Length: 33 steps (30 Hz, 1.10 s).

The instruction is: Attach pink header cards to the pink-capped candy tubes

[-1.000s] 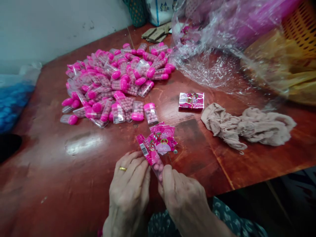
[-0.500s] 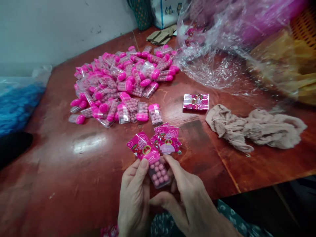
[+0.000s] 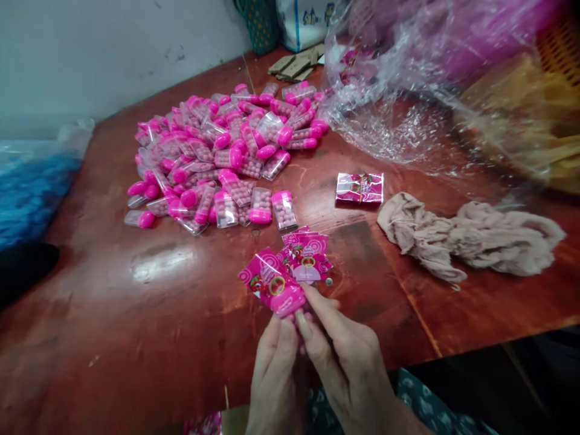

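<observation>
So both hands are clamped on one small clear container [image 3: 308,315] of pink balls, right at the near edge of the table [image 3: 136,338], roughly mid-scene. The left hand [image 3: 277,368] grips it from the left, the right hand [image 3: 347,347] from the right, thumbs close together on the near side. Most of the container's hidden behind fingers, so I can't tell how it's angled. A shiny pink printed label [image 3: 274,284] covers its far end and sticks out to the far left.

Just beyond that there's a fanned bunch of loose labels [image 3: 309,257] on the table, with a banded label bundle [image 3: 359,189] farther off to the right. A crumpled beige cloth [image 3: 471,235] lies right of the hands. Far left of them sits a big heap of pink-capped containers [image 3: 222,151], and crinkly clear plastic [image 3: 394,121] takes up the far right.
</observation>
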### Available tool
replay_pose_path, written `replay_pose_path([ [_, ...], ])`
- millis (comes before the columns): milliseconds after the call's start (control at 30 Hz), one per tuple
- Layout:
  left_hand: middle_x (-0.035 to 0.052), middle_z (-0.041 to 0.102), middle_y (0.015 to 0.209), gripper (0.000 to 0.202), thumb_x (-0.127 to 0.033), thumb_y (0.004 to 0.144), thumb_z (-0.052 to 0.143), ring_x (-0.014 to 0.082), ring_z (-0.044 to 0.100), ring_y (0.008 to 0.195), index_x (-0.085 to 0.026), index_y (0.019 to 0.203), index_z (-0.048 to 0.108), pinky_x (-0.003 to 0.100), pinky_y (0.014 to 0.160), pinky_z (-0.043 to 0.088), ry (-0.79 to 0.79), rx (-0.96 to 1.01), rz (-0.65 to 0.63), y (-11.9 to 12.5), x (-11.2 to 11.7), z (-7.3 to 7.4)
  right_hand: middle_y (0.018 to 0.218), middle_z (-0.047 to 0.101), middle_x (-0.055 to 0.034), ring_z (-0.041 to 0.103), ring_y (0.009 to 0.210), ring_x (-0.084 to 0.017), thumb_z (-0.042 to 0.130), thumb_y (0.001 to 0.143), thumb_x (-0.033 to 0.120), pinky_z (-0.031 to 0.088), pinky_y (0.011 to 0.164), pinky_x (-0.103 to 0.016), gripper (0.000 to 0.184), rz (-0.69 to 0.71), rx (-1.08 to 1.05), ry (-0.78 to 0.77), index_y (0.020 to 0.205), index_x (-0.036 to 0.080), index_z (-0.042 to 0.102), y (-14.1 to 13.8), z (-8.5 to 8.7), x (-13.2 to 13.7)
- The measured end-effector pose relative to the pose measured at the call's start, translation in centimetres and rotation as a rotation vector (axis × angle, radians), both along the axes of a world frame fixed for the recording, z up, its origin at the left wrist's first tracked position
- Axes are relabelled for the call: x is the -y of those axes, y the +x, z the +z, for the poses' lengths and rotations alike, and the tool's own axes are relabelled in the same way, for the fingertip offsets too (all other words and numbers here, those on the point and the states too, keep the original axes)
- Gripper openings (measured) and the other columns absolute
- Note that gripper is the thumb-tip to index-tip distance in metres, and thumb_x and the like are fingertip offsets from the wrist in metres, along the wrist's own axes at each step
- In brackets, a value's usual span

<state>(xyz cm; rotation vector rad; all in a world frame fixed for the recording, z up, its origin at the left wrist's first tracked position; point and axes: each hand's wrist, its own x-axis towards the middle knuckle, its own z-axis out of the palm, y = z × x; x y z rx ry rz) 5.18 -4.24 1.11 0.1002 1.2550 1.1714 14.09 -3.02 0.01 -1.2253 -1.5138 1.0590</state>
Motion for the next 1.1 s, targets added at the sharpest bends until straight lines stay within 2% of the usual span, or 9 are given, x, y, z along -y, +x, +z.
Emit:
replay_pose_path([
  [167,0.0048,0.067,0.075,0.022,-0.032,0.071,0.066,0.0171,0.063,0.064,-0.018,0.088,0.066,0.026,0.059,0.051,0.046,-0.099,-0.038,0.0,-0.4,0.3,0.085,0.06,-0.0115,0.056,0.079,-0.023,0.047,0.087,0.033,0.049,0.067,-0.036,0.032,-0.135,0.192,0.046,0.105,0.012,0.064,1.1,0.4,-1.6],
  [267,0.0025,0.063,0.063,0.023,-0.029,0.071,0.067,0.014,0.059,0.051,-0.017,0.089,0.064,0.023,0.049,0.048,0.029,-0.092,-0.141,-0.1,-0.3,0.5,0.084,0.058,-0.0057,0.053,0.081,-0.019,0.053,0.085,0.035,0.046,0.072,-0.031,0.022,-0.025,-0.002,-0.118,0.085,0.017,0.066,1.7,1.1,-2.9],
  [400,-0.0009,0.056,0.05,0.019,-0.032,0.074,0.063,0.0101,0.05,0.04,-0.017,0.086,0.063,0.02,0.04,0.04,0.087,-0.092,-0.162,0.2,0.2,0.1,0.063,0.048,0.0014,0.051,0.065,-0.012,0.048,0.087,0.036,0.043,0.058,-0.021,0.035,0.064,-0.319,-0.418,0.059,0.017,0.055,1.0,1.0,-3.3],
  [533,-0.0007,0.058,0.059,0.019,-0.033,0.075,0.062,0.008,0.047,0.043,-0.018,0.087,0.063,0.018,0.041,0.038,0.151,-0.164,-0.04,0.8,0.3,-0.2,0.064,0.049,0.0011,0.049,0.06,-0.011,0.046,0.088,0.035,0.04,0.052,-0.02,0.036,-0.055,-0.443,-0.485,0.059,0.017,0.058,-0.7,0.5,-2.2],
  [667,0.0004,0.061,0.066,0.019,-0.033,0.076,0.062,0.0075,0.048,0.046,-0.019,0.088,0.063,0.017,0.044,0.038,0.143,-0.231,-0.001,0.6,-0.1,0.0,0.071,0.056,-0.0018,0.054,0.074,-0.015,0.045,0.088,0.03,0.045,0.063,-0.023,0.03,-0.149,-0.454,-0.425,0.069,0.018,0.065,-1.7,0.2,-1.1],
  [733,-0.0019,0.057,0.056,0.016,-0.033,0.077,0.06,0.0061,0.045,0.042,-0.019,0.083,0.063,0.016,0.04,0.035,0.105,-0.251,-0.036,0.2,-0.4,0.1,0.074,0.058,-0.0023,0.055,0.076,-0.016,0.045,0.088,0.031,0.045,0.063,-0.023,0.027,-0.104,-0.474,-0.447,0.076,0.019,0.066,-1.6,0.0,-1.1],
  [900,-0.004,0.047,0.044,0.021,-0.036,0.076,0.06,0.0034,0.033,0.035,-0.015,0.072,0.059,0.014,0.033,0.023,0.106,-0.254,-0.233,-0.4,-0.8,-0.1,0.058,0.048,0.0036,0.043,0.049,-0.008,0.051,0.085,0.04,0.037,0.046,-0.019,0.027,0.035,-0.713,-0.615,0.073,0.017,0.059,-0.1,0.0,-2.6],
  [1033,-0.0041,0.047,0.043,0.024,-0.038,0.074,0.062,0.0019,0.028,0.034,-0.014,0.072,0.059,0.014,0.033,0.017,0.139,-0.29,-0.337,0.0,-0.7,-0.1,0.057,0.045,0.0047,0.042,0.052,-0.008,0.059,0.08,0.037,0.036,0.051,-0.02,0.029,-0.053,-0.736,-0.597,0.061,0.016,0.053,0.5,0.6,-3.9],
  [1100,-0.0047,0.046,0.042,0.023,-0.037,0.073,0.062,0.0024,0.027,0.033,-0.015,0.071,0.058,0.014,0.033,0.018,0.146,-0.309,-0.311,0.3,-0.6,-0.1,0.056,0.043,0.0043,0.041,0.052,-0.008,0.057,0.081,0.037,0.035,0.051,-0.021,0.033,-0.113,-0.697,-0.579,0.057,0.015,0.051,0.4,0.9,-3.8],
])
